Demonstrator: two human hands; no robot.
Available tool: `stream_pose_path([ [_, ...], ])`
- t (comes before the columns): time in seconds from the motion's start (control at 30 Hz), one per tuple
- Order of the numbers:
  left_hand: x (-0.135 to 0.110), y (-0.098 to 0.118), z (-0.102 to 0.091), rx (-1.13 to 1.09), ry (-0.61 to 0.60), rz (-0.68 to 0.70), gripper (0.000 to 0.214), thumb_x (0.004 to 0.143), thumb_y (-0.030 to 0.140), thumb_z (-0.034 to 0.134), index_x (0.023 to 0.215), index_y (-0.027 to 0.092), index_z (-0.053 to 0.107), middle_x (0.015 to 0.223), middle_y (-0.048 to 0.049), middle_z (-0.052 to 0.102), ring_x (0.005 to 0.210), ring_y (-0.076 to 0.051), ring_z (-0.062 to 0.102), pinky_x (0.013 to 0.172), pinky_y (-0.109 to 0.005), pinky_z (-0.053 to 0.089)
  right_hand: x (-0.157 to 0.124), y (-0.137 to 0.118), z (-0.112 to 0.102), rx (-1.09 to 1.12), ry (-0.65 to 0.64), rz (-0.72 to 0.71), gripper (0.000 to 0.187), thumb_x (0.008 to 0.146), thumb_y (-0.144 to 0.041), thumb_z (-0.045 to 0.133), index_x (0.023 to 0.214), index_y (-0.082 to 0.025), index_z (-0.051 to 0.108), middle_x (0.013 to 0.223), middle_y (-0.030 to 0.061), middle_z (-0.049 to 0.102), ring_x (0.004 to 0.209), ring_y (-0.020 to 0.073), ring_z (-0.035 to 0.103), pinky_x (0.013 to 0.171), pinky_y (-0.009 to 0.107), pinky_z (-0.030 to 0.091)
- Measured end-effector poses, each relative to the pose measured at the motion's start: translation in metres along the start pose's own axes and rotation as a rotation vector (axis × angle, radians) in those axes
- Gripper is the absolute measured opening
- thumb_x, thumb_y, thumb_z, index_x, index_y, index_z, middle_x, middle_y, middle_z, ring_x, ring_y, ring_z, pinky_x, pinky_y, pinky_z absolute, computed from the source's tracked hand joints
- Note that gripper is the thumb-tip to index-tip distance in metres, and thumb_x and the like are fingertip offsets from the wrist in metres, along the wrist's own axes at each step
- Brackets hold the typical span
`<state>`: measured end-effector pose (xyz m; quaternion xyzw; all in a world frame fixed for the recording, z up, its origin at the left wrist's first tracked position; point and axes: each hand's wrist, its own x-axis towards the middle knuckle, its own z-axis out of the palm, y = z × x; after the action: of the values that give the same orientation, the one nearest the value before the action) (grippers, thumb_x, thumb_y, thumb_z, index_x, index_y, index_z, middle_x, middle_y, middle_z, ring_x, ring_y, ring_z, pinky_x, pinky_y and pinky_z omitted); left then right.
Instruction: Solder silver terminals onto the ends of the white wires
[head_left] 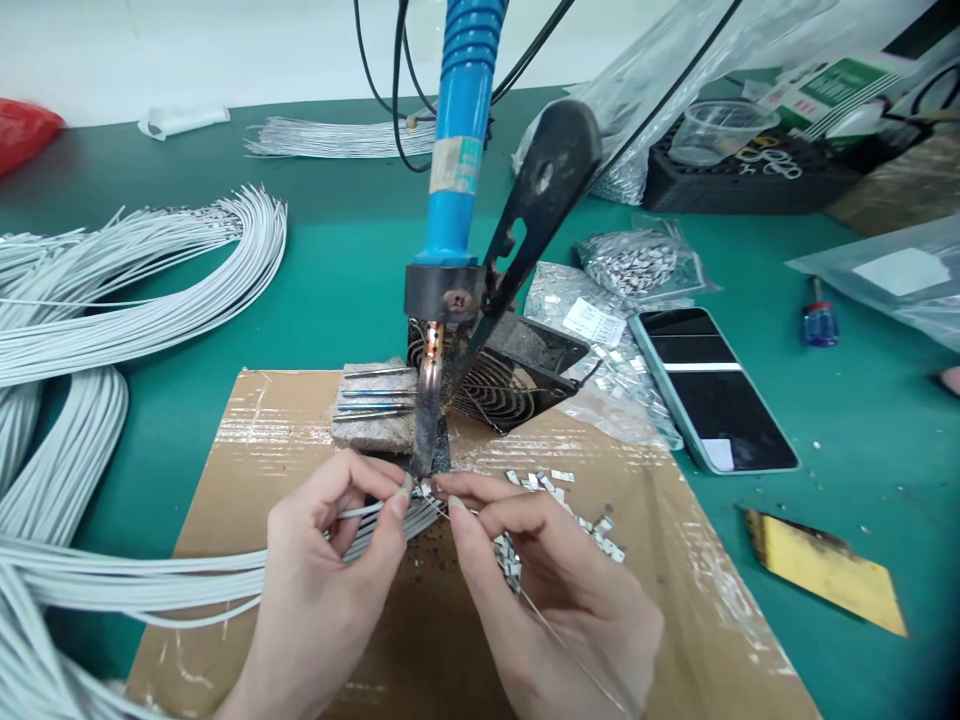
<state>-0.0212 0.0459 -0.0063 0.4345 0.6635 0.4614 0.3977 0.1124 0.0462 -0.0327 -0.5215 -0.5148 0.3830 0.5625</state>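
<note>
My left hand [330,560] pinches the end of a white wire [360,512] and holds it at the tip of a soldering iron [427,420]. The iron has a blue handle [461,130] and hangs upright in a black stand [525,230]. My right hand [547,580] pinches a thin strand of solder wire [555,635] and brings its end to the same tip. A small metal terminal [426,490] sits at the wire end between my fingertips. More white wires [150,580] run under my left hand across the cardboard sheet [675,600].
Loose metal terminals [570,500] lie on the cardboard. Bundles of white wires [135,290] fill the left side. A small fan [510,380], bags of terminals [637,260], a phone [705,385], a screwdriver [819,320] and a yellow card [825,570] lie on the green table.
</note>
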Motion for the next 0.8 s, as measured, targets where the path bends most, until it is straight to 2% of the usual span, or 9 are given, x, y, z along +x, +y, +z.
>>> stream_pose_path([
  [0.37,-0.0026,-0.0041,-0.0013,-0.001,-0.036,0.009,0.015,0.086,0.015,0.069,0.074,0.022,0.068,0.086,0.0006,0.074,0.068,-0.011,0.068,0.054,-0.017,0.048,0.0007,-0.0021,0.0008,0.005,0.011,0.025,0.021,0.091,-0.016,0.073,0.073,-0.024,0.064,0.094,0.0025,0.082,0.089,0.0181,0.078,0.078,0.026,0.057],
  [0.7,-0.0069,0.0009,0.0081,-0.060,0.102,0.003,0.015,0.082,0.015,0.072,0.071,0.024,0.068,0.087,0.0014,0.073,0.085,-0.014,0.070,0.066,-0.018,0.051,0.0006,-0.0003,0.0021,0.033,0.018,-0.022,0.020,0.090,-0.010,0.072,0.076,-0.024,0.066,0.096,0.0021,0.082,0.088,0.0178,0.079,0.078,0.025,0.058],
  [0.8,-0.0058,-0.0004,0.0059,-0.052,0.076,0.000,0.014,0.084,0.016,0.071,0.072,0.023,0.069,0.088,0.0007,0.073,0.084,-0.014,0.070,0.066,-0.017,0.051,0.0002,0.0004,0.0018,0.031,0.010,-0.028,0.020,0.090,-0.011,0.071,0.076,-0.024,0.065,0.095,0.0022,0.082,0.089,0.0181,0.079,0.079,0.025,0.059],
])
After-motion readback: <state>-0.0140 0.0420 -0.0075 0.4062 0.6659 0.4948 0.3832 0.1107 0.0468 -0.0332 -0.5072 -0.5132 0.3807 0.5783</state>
